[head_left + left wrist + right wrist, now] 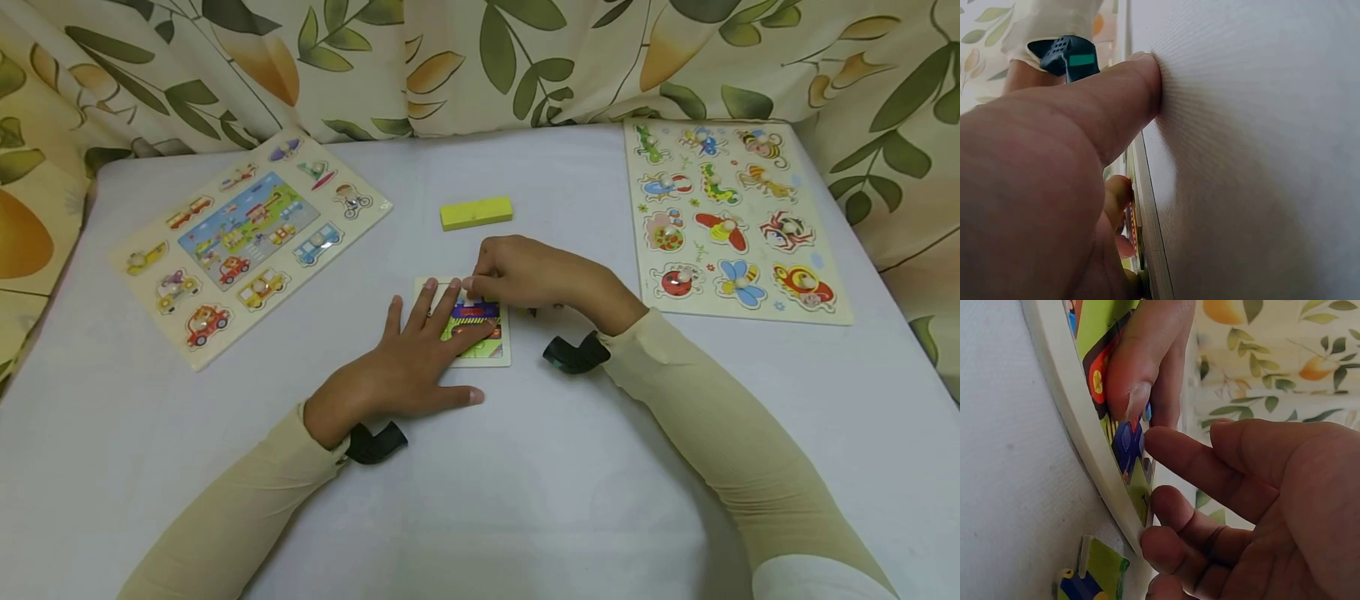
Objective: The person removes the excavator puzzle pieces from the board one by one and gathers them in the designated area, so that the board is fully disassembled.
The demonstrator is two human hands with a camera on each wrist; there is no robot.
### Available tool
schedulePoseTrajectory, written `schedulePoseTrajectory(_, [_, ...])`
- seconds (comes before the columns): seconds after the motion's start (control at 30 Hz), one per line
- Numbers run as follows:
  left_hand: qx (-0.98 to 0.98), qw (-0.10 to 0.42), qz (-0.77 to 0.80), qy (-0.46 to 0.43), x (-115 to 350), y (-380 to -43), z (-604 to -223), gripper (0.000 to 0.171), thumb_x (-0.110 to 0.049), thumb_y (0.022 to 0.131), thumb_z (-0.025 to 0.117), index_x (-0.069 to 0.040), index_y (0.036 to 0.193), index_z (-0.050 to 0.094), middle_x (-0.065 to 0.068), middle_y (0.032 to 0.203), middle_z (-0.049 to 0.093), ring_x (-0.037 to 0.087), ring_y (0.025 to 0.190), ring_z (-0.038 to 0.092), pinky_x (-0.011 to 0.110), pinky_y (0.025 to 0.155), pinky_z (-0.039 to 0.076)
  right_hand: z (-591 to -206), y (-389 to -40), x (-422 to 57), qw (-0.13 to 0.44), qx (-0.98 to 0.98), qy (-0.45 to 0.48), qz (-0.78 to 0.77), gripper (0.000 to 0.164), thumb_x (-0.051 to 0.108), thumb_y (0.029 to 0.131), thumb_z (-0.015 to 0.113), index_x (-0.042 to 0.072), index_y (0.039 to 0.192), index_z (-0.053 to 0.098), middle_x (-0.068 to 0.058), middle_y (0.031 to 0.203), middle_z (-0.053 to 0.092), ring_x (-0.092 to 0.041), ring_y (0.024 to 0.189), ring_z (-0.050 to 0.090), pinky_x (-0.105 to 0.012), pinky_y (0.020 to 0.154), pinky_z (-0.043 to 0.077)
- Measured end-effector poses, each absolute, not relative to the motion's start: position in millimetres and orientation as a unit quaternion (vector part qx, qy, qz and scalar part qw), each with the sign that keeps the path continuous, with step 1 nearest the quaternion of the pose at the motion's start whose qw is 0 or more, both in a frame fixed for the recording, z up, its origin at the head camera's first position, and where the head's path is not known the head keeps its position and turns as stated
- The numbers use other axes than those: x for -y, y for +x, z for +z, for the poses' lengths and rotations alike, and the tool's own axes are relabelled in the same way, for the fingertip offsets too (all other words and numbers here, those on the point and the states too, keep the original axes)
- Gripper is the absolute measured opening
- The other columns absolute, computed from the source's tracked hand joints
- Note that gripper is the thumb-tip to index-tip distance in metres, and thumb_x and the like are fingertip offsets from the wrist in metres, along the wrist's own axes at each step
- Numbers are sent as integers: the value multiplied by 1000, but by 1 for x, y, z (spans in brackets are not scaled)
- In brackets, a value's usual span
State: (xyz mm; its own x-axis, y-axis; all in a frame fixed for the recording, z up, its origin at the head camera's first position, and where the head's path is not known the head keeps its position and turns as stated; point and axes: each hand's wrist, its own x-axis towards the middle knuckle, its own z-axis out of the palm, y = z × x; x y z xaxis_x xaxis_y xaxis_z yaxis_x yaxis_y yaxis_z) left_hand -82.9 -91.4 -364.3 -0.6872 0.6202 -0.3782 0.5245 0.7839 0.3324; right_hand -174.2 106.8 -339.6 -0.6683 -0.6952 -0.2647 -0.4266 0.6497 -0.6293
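A small picture puzzle [480,361] in a pale frame lies on the table. My left hand [401,367] rests across its left side with spread fingers, the thumb on the tabletop. At the puzzle's upper right edge, bent fingers of my right hand [536,275] touch the picture; no piece shows pinched between them. The right wrist view shows the puzzle's pale rim [1075,434], with fingertips of both hands on the picture. Beside it lies a loose green and blue puzzle piece [1100,569]. In the left wrist view, the left thumb [1129,94] touches the white surface.
Beyond the puzzle lies a yellow block [476,214]. A vehicle peg board [337,242] is at left and an insect peg board [750,312] at right. A leaf-patterned curtain [465,67] hangs behind the white-covered table [480,500].
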Motion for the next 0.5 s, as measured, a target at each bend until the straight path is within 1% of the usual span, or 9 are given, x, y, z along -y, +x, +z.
schedulePoseTrajectory(0.13, [-914,240,99,313,92,-83,-365,81,-67,88,54,-38,155,19,8,159,-23,34,141,-27,68,105,-7,-340,-175,-105,248,-873,-329,-261,28,24,99,55,13,86,77,-6,94,59,-20,77,53,-34,66,43])
schedulePoseTrajectory(0.37, [-914,237,103,314,92,-83,-365,81,-67,88,53,-38,155,19,7,158,-25,35,141,-27,68,105,-7,-339,-176,-98,240,-878,-333,-245,34,28,100,54,12,76,71,-7,86,54,-21,72,49,-33,61,39])
schedulePoseTrajectory(0.5, [-913,235,102,316,92,-83,-365,81,-68,88,53,-39,155,19,7,158,-24,35,141,-27,69,104,-7,-339,-176,-96,238,-882,-333,-233,31,27,99,55,12,78,71,-6,86,54,-21,75,49,-33,64,40])
